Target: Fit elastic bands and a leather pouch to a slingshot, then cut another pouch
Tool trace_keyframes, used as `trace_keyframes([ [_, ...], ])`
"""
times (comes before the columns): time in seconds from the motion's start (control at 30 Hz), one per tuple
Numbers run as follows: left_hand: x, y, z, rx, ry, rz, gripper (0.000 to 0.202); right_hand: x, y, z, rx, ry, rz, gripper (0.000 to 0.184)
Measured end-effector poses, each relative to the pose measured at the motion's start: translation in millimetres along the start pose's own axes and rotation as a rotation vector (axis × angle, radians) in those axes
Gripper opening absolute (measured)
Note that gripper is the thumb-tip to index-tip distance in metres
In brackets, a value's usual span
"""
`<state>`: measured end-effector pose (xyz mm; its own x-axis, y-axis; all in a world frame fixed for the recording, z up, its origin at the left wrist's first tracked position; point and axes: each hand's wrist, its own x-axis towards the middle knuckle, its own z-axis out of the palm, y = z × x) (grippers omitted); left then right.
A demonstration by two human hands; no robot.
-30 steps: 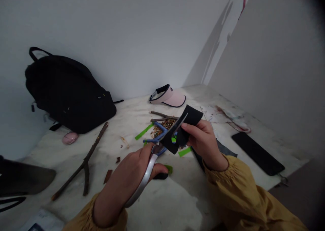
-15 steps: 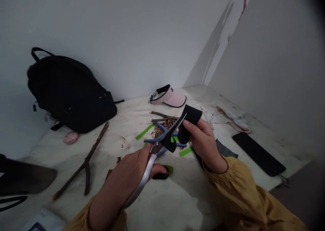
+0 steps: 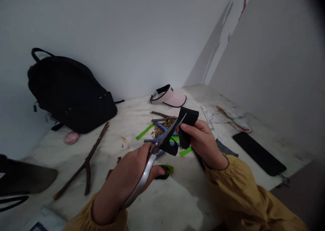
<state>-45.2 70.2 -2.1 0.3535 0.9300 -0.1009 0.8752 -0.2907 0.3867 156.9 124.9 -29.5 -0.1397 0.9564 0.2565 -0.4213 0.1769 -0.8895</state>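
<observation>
My left hand point(image 3: 128, 173) is wrapped around the handles of metal scissors point(image 3: 146, 173), whose blades point up and to the right. Between and around those blades is a black flat strip point(image 3: 190, 116) of a bendable material, partly cut, with a curled piece hanging below the blades. My right hand point(image 3: 201, 139) pinches this strip between thumb and fingers, close to the blade tips. Beneath the scissors lie blue-wrapped sticks point(image 3: 148, 141), partly hidden, beside bright green strips point(image 3: 144, 131) and a small black-and-green item point(image 3: 164, 172).
Wood shavings point(image 3: 167, 123) and brown twigs point(image 3: 162, 114) lie behind the scissors. A forked branch point(image 3: 87, 161), black backpack point(image 3: 68, 95) and pink round object point(image 3: 71, 138) are on the left. At the back sits a pink visor point(image 3: 170, 97); a black phone point(image 3: 259, 153) lies right.
The black strip and my right hand have shifted slightly left and down along the blades. The curled piece hangs a little lower. The scissors stay nearly in place.
</observation>
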Motion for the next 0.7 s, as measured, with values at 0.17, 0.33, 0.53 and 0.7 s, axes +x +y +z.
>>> trace_keyframes([
  [0.17,0.8,0.0,1.8,0.022,0.037,0.020,0.043,1.8,-4.4,-1.6,0.002,-0.004,0.063,0.014],
  [0.33,0.8,-1.1,3.1,0.045,0.049,0.023,0.048,3.0,-10.0,0.5,0.066,-0.018,0.099,0.026],
  [0.53,3.6,-1.4,2.7,0.050,0.024,-0.022,0.051,1.6,-13.1,2.4,0.116,0.025,0.086,0.035],
  [0.7,6.0,-1.1,4.7,0.044,0.019,-0.022,0.050,-2.1,-9.6,6.1,0.051,-0.005,0.041,0.025],
])
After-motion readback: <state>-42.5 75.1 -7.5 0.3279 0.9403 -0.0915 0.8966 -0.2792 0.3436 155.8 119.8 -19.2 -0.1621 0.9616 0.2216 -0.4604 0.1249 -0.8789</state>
